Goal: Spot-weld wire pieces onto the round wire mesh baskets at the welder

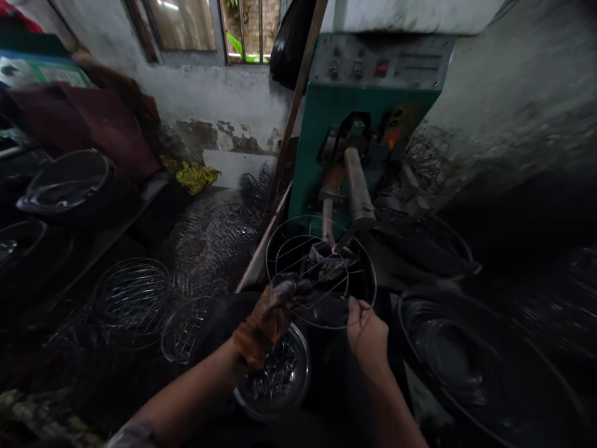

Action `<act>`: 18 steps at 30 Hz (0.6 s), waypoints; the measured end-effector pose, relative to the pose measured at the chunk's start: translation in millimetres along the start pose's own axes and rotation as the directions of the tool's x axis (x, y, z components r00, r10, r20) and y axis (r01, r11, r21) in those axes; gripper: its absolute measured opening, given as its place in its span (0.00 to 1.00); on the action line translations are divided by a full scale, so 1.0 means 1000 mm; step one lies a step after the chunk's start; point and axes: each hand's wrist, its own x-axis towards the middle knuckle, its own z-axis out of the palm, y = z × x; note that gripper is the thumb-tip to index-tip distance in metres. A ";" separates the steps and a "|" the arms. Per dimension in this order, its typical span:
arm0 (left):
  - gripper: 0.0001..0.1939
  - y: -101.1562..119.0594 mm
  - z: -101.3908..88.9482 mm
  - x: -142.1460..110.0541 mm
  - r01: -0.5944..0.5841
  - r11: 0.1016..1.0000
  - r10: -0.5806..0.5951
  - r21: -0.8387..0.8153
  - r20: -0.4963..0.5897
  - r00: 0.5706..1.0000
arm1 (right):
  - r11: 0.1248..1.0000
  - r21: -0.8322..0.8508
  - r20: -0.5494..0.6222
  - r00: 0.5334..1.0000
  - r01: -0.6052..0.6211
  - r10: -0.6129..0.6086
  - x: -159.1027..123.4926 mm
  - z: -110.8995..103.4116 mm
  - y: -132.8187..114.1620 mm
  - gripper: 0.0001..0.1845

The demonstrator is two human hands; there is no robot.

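Grip: the orange-gloved left hand [273, 311] and bare right hand [368, 333] grasp the round, grey wire rack [347, 274], located in front of the green metal machine [311, 127]. Farther from the machine: a round, shiny metal bowl [302, 367].

Our L arm [200, 379] & R arm [392, 392] reach fwd, mostly bare. Our gloved L grip [274, 306] is curled closed, pointing R; our ungloved R grip [370, 333] pinches, angled fwd-L.
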 end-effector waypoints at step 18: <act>0.21 -0.003 -0.015 0.057 0.159 0.983 -0.171 -0.093 -0.132 0.976 | 0.873 -0.484 0.157 0.987 0.057 0.022 0.107 0.023 -0.036 0.21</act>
